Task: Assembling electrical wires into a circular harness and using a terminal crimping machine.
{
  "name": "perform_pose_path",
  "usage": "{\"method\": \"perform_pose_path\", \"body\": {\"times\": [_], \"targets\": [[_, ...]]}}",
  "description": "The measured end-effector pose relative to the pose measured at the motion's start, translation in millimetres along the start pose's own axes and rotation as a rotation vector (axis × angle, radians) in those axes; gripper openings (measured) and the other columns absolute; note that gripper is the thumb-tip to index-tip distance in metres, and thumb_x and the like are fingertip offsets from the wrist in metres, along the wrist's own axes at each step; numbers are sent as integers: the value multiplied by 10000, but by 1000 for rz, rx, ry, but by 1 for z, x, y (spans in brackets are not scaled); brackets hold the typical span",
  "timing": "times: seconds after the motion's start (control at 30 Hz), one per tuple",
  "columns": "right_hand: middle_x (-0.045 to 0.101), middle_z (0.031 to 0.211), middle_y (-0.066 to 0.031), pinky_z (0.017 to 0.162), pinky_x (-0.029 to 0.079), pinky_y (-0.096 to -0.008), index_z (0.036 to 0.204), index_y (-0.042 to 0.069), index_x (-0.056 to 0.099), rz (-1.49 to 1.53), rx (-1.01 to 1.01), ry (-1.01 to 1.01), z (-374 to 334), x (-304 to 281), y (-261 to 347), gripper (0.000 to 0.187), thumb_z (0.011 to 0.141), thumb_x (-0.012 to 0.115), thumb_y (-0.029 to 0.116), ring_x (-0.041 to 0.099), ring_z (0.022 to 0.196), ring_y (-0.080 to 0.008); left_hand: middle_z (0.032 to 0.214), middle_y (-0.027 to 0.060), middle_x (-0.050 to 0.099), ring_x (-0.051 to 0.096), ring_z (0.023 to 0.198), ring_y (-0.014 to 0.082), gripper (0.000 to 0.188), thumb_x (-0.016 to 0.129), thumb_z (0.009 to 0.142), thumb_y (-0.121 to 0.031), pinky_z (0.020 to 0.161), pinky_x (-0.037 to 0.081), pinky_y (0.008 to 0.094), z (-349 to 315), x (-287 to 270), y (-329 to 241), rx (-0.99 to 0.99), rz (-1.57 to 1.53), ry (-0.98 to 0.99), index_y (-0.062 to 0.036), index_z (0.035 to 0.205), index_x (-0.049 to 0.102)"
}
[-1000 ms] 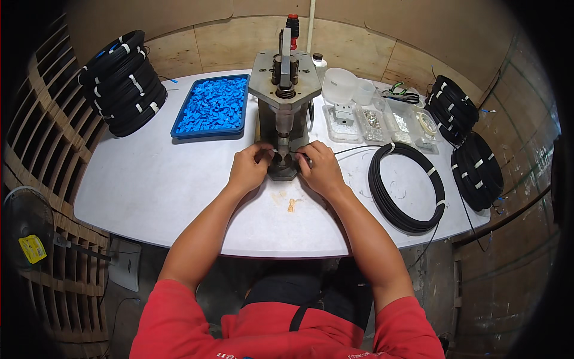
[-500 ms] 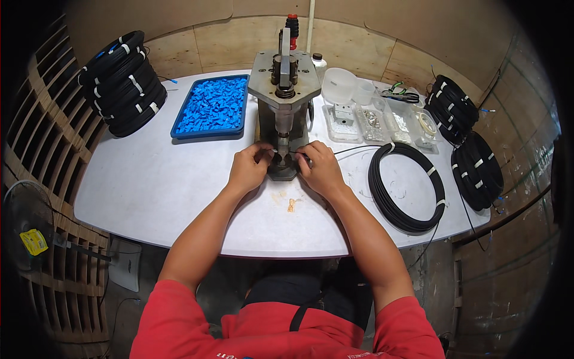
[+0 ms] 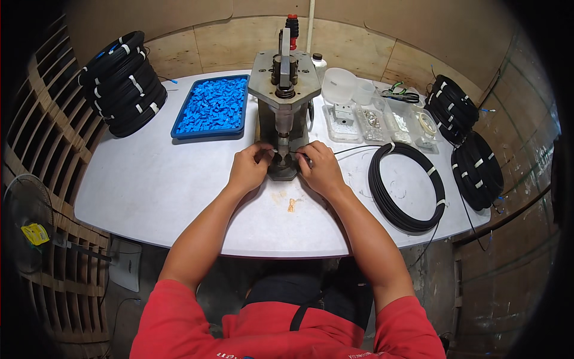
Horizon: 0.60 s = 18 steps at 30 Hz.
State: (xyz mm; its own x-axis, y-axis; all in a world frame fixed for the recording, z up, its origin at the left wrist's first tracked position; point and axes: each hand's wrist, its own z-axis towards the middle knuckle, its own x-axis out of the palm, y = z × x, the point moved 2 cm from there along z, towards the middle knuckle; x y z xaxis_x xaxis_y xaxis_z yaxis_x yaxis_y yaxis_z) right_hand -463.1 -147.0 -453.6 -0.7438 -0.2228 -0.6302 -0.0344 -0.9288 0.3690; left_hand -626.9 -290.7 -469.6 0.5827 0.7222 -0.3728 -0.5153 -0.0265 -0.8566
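A grey metal bench press (image 3: 286,119) stands at the middle of the table, and both my hands are at its lower jaw. My right hand (image 3: 321,167) is closed in a pinch on a thin black cable (image 3: 359,147), just right of the jaw. That cable runs right to a black cable coil (image 3: 375,185) bound with white ties and lying flat. On the jaw's left side, my left hand (image 3: 249,169) is pinched shut; a small pale bit shows at its fingertips, too small to name. The cable's end between the hands is hard to make out.
A blue tray (image 3: 174,133) of small blue pieces lies left of the press. Stacked cable coils (image 3: 128,90) stand at far left, more coils (image 3: 476,170) at right. Clear containers (image 3: 341,134) with small parts sit behind the flat coil. A fan (image 3: 30,221) is beside the table.
Both hands stay in place at the press, with no visible change in their grip. The fan at the left has turned slightly, its yellow packet shifting a little right.
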Motion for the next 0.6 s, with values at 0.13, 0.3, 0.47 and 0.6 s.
{"method": "perform_pose_path", "body": {"times": [0.13,0.3,0.47,0.6], "targets": [[658,965,-103,845,485,-440,970,67,706,8,3,-3,1,0,2,90,909,717,132,639,964,-319,793,132,752,697,704,188,240,705,968,-184,689,539,335,1,0,4,6,1,-2,-17,1127,768],[659,958,-101,843,485,-435,963,66,708,2,2,-1,0,0,1,85,909,715,131,640,967,-315,812,146,760,714,722,199,240,709,963,-184,705,549,336,1,0,3,4,8,-6,-18,1125,771],[659,957,-98,841,484,-433,960,66,709,0,1,-3,0,0,1,84,909,716,132,639,968,-310,834,154,769,729,739,207,242,712,960,-185,715,558,339,0,0,1,17,6,-19,-17,1123,772],[657,959,-96,838,482,-434,960,68,707,-3,-3,-6,0,0,0,81,908,716,130,638,965,-309,828,154,768,728,735,206,238,707,960,-178,707,557,339,0,0,0,8,18,-9,-14,1120,771]]}}
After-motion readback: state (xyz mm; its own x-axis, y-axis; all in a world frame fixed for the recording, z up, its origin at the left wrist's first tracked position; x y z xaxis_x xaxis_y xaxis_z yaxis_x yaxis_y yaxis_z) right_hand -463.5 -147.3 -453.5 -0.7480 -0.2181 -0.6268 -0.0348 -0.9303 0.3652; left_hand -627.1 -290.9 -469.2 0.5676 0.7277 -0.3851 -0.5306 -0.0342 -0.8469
